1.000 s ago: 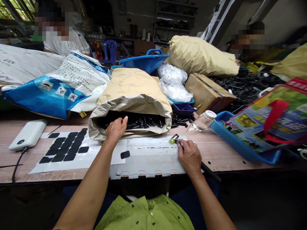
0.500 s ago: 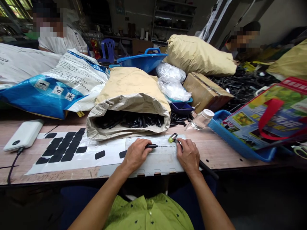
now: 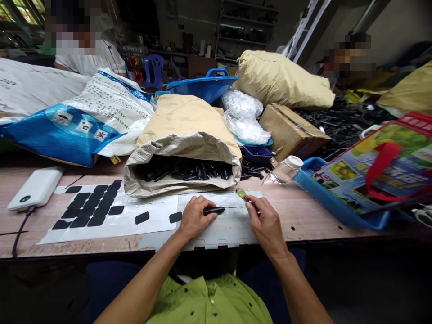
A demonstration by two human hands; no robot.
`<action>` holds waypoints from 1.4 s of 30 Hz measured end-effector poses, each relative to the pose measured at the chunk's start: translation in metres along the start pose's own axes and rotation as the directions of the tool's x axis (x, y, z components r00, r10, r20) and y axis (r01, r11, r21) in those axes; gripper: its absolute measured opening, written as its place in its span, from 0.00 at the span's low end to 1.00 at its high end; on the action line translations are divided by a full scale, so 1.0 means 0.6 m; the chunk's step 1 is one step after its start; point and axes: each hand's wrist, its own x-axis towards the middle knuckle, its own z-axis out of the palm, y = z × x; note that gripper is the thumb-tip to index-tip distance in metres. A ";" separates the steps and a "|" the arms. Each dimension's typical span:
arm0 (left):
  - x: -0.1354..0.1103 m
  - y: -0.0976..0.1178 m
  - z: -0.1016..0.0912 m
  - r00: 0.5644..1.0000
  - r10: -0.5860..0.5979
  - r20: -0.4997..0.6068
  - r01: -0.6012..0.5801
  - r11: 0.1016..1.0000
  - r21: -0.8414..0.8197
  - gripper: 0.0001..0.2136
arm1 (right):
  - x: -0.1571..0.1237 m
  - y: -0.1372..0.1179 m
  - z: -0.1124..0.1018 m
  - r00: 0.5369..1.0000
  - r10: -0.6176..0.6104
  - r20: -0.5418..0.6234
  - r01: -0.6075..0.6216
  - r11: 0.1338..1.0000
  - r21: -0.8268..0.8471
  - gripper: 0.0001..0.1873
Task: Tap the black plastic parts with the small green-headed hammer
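My left hand (image 3: 195,217) pinches a short black plastic stick (image 3: 213,210) flat against a grey sheet (image 3: 216,229) at the table's front. A hand's width to the right, my right hand (image 3: 266,221) grips a small hammer by its handle, its yellow-green head (image 3: 240,193) tilted up toward the stick. Just behind both hands lies an open brown paper sack (image 3: 184,139) on its side, full of black sticks (image 3: 189,171).
A white sheet with black rectangular pads (image 3: 91,210) lies left, beside a white power bank (image 3: 35,188). A clear bottle (image 3: 285,170), a blue tray (image 3: 340,207) with a printed bag, a cardboard box (image 3: 290,130) and more sacks crowd the back. Two other people sit behind.
My left hand came out of the sack with a black stick and laid it on the grey sheet. The hammer head in my right hand has lifted and turned slightly.
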 end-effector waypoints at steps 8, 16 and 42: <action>0.010 0.005 -0.007 0.997 -0.048 0.065 0.049 0.999 -0.022 0.08 | -0.029 -0.054 0.008 0.992 -0.057 0.113 0.047 0.995 0.083 0.14; 0.016 0.002 -0.013 0.994 -0.032 0.106 0.034 0.999 -0.011 0.09 | -0.035 -0.050 0.016 0.985 -0.092 0.148 0.085 0.995 0.053 0.14; 0.005 -0.010 -0.004 0.995 0.080 0.057 -0.083 0.995 0.052 0.08 | 0.033 0.091 0.033 0.998 0.049 -0.045 -0.063 0.913 -0.404 0.15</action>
